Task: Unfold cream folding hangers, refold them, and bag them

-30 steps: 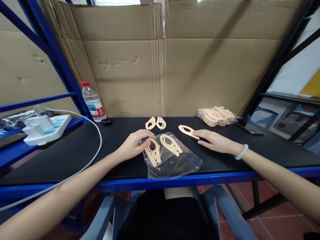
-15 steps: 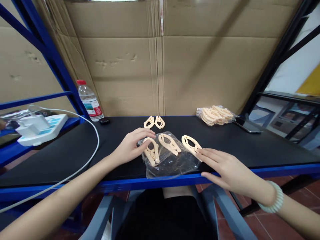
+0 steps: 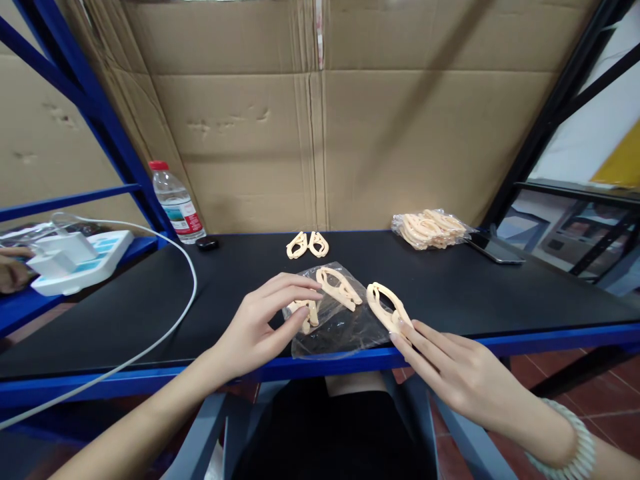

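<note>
My right hand (image 3: 450, 367) pinches the lower end of a cream plastic folding hanger (image 3: 381, 312) between thumb and fingers, at the front edge of the table. My left hand (image 3: 273, 323), fingers apart, hovers over another folded hanger (image 3: 313, 315) and partly hides it; whether they touch I cannot tell. That hanger and a further folded hanger (image 3: 341, 290) are at a clear plastic bag (image 3: 340, 338) lying flat; whether they are inside or on top is unclear. Behind them on the black tabletop, an opened-out pair of cream hanger halves (image 3: 307, 246) lies near the back edge.
A clear packet of several cream hangers (image 3: 430, 229) and a phone (image 3: 495, 249) lie at the back right. A water bottle (image 3: 179, 205) and a small black object (image 3: 207, 243) stand back left. A white cable (image 3: 195, 280) runs from a power strip (image 3: 83, 262); another person's hand (image 3: 13, 270) is beside it.
My right hand has closed on the right hanger and drawn it slightly toward me and to the right. My left hand has shifted nearer and lifted away from the left hanger.
</note>
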`<state>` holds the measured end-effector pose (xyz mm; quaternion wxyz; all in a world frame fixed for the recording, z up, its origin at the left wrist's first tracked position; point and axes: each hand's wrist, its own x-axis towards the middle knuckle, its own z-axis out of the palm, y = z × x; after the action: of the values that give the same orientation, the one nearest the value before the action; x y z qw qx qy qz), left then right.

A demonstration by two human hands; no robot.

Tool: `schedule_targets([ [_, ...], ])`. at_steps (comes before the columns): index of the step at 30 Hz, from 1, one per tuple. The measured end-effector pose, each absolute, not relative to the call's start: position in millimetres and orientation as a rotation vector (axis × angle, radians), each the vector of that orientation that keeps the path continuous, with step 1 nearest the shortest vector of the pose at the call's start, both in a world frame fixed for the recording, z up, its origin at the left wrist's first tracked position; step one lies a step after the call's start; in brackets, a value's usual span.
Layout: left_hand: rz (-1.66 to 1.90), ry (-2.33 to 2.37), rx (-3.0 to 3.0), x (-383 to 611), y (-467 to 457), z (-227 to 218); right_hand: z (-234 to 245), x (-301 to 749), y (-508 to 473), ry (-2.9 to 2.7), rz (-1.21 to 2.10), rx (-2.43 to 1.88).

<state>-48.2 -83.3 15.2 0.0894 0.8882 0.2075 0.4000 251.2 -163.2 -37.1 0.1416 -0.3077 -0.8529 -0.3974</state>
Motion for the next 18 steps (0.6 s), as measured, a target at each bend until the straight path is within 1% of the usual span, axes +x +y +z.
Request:
schedule_targets([
  [7,1.197,0.557,2.656,-36.5,-94.6,21.6,-36.2,252.8,-167.0,-2.434,-1.128,-0.842],
  [18,1.221,0.558,2.594,-37.1,-99.8,19.6,-34.9,255.0,-166.9,-2.433,-1.094,-0.817],
])
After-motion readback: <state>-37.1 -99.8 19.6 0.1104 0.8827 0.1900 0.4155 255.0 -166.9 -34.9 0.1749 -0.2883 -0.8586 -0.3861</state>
